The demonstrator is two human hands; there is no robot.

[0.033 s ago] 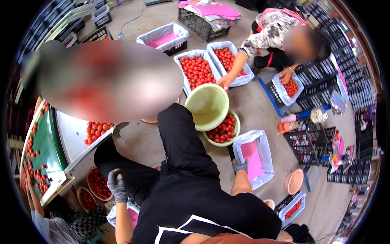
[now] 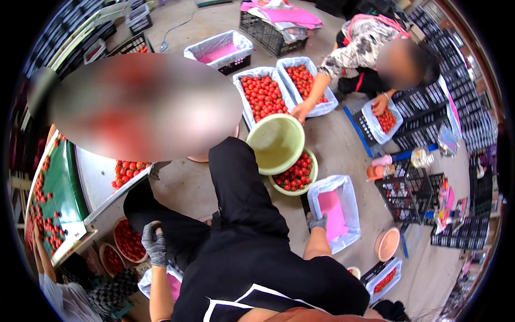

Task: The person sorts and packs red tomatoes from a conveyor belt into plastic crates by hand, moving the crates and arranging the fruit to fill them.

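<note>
My right hand (image 2: pixel 317 221), in a grey glove, grips the near left side of a crate (image 2: pixel 351 206) lined with pale blue plastic. A pink sheet (image 2: pixel 332 212) lies inside this crate. My left hand (image 2: pixel 154 246), also gloved in grey with bare fingertips, is raised beside my left leg. Its fingers are curled in, and nothing shows in them. Ahead, a co-worker's hand (image 2: pixel 302 112) holds the rim of an empty pale green basin (image 2: pixel 276 144). That basin partly covers a second one filled with tomatoes (image 2: pixel 294 174).
Two lined crates of tomatoes (image 2: pixel 263 97) stand farther ahead. On the left are a green sorting belt (image 2: pixel 68 188) and tubs of tomatoes (image 2: pixel 130 241). Black crates (image 2: pixel 399 196) and an orange tub (image 2: pixel 387 244) are at the right. Another lined crate (image 2: pixel 219 49) stands at the back.
The whole view has shifted slightly. My hands, the lined crate and the green basin keep nearly the same places relative to each other.
</note>
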